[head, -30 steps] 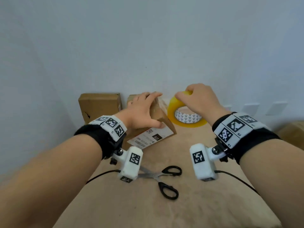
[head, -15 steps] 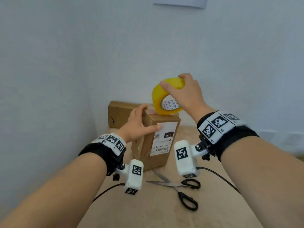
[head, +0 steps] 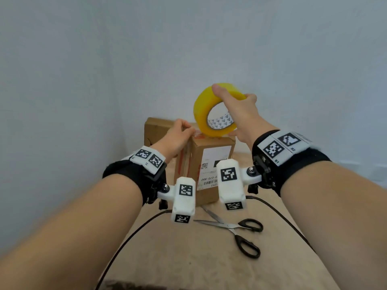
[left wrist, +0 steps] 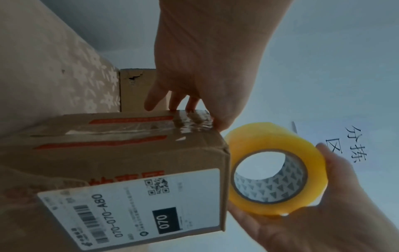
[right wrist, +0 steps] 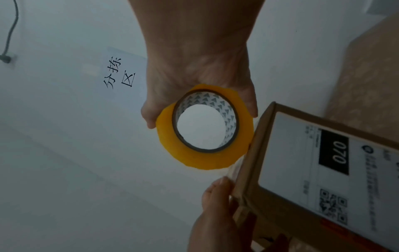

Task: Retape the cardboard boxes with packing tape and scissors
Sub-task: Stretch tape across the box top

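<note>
Lettering on the white shipping label (left wrist: 134,204) of the upright cardboard box (head: 194,164) reads "070-070-A80", with "070" in white on a black block, a QR code and a barcode beside it; orange-red print runs along the box's side and top. On the wall behind, a white sheet (right wrist: 121,73) carries handwritten Chinese characters. The box stands on a beige patterned surface (head: 188,258), its top seam covered with wrinkled clear tape. The left hand (head: 178,137) rests its fingertips on the top's left edge, fingers fairly straight. The right hand (head: 236,114) grasps the yellow tape roll (head: 206,114), thumb and fingers curled round its rim, holding it just above the box's top right edge; its inner core shows grey triangles. Black-handled scissors (head: 240,231) lie open on the near surface, right of centre. A second brown box (head: 155,126) sits behind, against the wall.
</note>
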Action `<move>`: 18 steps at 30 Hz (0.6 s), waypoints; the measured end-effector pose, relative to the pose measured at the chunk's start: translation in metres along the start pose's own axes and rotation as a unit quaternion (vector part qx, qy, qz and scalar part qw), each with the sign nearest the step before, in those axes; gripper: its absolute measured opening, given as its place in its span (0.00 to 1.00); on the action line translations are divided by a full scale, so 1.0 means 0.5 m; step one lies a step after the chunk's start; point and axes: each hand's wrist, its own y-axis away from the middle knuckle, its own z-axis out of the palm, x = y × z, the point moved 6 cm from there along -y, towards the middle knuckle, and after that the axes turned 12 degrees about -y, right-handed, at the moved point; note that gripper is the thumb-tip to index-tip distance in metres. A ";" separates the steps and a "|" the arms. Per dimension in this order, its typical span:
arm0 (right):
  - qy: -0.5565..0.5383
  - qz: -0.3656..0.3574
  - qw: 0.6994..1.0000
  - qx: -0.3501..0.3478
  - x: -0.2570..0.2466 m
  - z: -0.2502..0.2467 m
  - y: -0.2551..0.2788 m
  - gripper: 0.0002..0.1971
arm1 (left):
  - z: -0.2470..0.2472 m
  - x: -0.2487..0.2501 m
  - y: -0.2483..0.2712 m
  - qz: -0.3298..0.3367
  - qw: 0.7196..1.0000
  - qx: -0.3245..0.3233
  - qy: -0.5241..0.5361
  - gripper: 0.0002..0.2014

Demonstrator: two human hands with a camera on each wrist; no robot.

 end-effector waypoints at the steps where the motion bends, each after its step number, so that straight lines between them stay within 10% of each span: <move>1: 0.012 -0.015 1.000 0.001 -0.006 0.005 0.001 0.44 | 0.001 -0.001 0.001 0.007 1.000 -0.004 0.009 0.09; 18: 0.231 -0.104 0.965 0.071 -0.032 -0.051 -0.036 0.48 | -0.025 -0.011 0.007 0.049 0.995 0.029 -0.079 0.07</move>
